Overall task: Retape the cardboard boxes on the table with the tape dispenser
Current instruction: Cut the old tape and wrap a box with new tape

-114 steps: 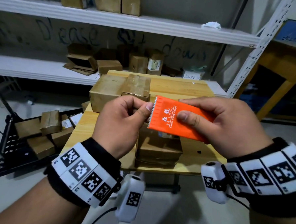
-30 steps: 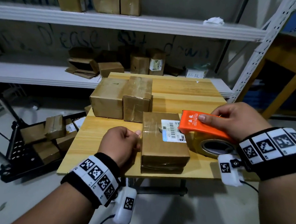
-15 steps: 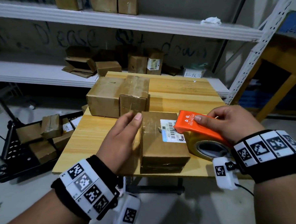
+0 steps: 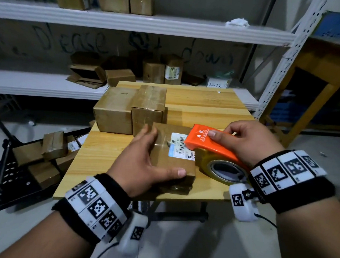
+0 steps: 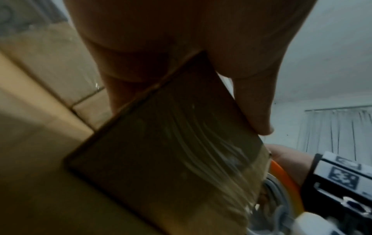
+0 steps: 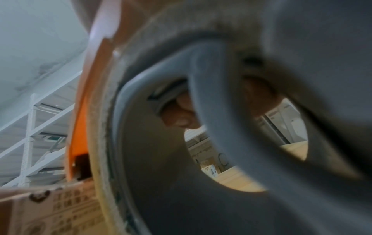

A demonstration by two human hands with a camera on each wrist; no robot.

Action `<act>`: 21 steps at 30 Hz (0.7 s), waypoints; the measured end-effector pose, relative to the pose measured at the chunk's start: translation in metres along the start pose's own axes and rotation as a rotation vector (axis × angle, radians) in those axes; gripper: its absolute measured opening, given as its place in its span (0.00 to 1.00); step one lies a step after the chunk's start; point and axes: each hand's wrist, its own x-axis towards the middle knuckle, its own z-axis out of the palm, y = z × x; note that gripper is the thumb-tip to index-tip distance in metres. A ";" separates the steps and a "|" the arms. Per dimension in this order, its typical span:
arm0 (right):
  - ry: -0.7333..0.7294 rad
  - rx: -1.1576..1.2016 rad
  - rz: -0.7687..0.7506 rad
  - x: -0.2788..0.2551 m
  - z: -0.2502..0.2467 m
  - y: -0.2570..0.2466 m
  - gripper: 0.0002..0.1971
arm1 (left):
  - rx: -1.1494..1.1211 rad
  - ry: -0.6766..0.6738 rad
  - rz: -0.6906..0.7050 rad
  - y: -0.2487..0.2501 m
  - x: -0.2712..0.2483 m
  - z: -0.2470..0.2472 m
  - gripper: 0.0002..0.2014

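Wooden bench (image 4: 108, 155), near edge carrying the labelled box (image 4: 173, 162); two more boxes (image 4: 130, 109) touch behind it. Left hand (image 4: 141, 163) lies flat on the box's left side, fingers straight, hiding that top. Right hand (image 4: 249, 141) grips the orange tape dispenser (image 4: 209, 144), nose on the box's shipping label (image 4: 181, 147). Roll partly hidden by the wrist; both wrist views blurred, fingers barely readable.
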 end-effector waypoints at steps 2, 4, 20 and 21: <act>0.009 -0.034 -0.015 -0.002 0.005 -0.003 0.28 | 0.090 0.073 0.048 0.005 -0.003 -0.012 0.63; 0.011 -0.039 -0.021 -0.003 0.010 -0.005 0.28 | 0.145 0.104 0.080 0.011 -0.008 -0.015 0.55; -0.089 0.029 -0.004 -0.015 0.006 -0.001 0.29 | 0.588 0.096 -0.028 0.015 -0.007 -0.003 0.60; -0.097 0.037 -0.008 -0.017 0.006 0.000 0.28 | 0.584 0.091 -0.027 0.015 -0.007 -0.004 0.59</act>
